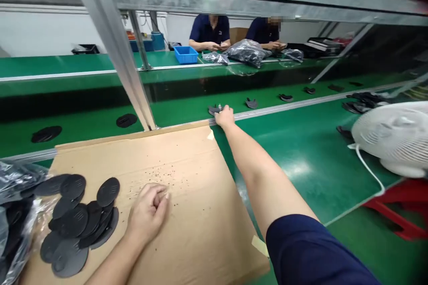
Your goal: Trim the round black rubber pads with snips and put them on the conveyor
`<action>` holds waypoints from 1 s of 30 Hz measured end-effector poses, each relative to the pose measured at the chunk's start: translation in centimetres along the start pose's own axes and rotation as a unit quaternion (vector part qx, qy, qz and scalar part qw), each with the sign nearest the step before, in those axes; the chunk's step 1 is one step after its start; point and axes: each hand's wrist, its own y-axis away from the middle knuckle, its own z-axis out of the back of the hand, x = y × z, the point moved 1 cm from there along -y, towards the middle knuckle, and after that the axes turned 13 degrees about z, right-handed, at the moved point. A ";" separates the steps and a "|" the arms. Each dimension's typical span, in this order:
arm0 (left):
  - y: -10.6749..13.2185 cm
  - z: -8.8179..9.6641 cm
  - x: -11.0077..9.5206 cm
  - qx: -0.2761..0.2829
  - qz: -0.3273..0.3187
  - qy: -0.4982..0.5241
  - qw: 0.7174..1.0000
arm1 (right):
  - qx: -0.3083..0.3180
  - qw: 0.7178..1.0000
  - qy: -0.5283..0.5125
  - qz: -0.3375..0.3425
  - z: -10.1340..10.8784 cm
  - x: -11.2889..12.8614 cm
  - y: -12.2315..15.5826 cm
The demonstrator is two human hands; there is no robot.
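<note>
My right hand [225,117] is stretched out to the green belt, its fingers closed at the edge of a dark curved part [213,110] with a small shiny piece on it. My left hand [149,211] rests on the cardboard sheet [197,245], fingers curled in and thumb against them, with nothing visible inside. Left of it lies a loose pile of black oval discs [72,220], some overlapping. Small dark crumbs [163,173] are scattered on the cardboard just beyond my left hand.
More dark curved parts [251,103] sit spaced along the belt, with black oval pieces [126,120] farther left. A metal post [113,44] stands at the belt's near edge. A white fan [394,136] is on the right. Two people sit across, near a blue bin [186,54].
</note>
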 end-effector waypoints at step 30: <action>-0.2 0.8 -0.5 -0.003 0.031 0.235 0.972 | -0.101 0.995 -0.014 0.001 -0.4 5.2 -1.5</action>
